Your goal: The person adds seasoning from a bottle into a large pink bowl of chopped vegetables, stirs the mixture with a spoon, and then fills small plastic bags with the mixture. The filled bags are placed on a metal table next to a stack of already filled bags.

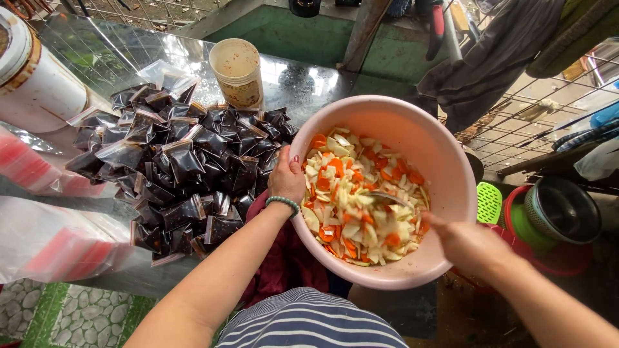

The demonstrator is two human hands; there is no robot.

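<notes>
Glass-topped and cluttered, the table (pixel 303 84) fills the upper left, with a wire fence behind it. At its near edge the left hand (pixel 285 177) closes on the rim of a pink bowl (pixel 451 174), thumb inside. The right hand (pixel 467 245) grips a spoon (pixel 387 198), blurred, whose long axis runs from the hand up-left into the bowl; its handle is hidden in the fist. Chopped pale and orange vegetables (pixel 351 206) fill the bowl. Left of it lies a heap of small clear bags of dark sauce (pixel 184 167). Beyond stands an open cup (pixel 237 72) of pale liquid. A white jar (pixel 32 77) is cut off at the left.
</notes>
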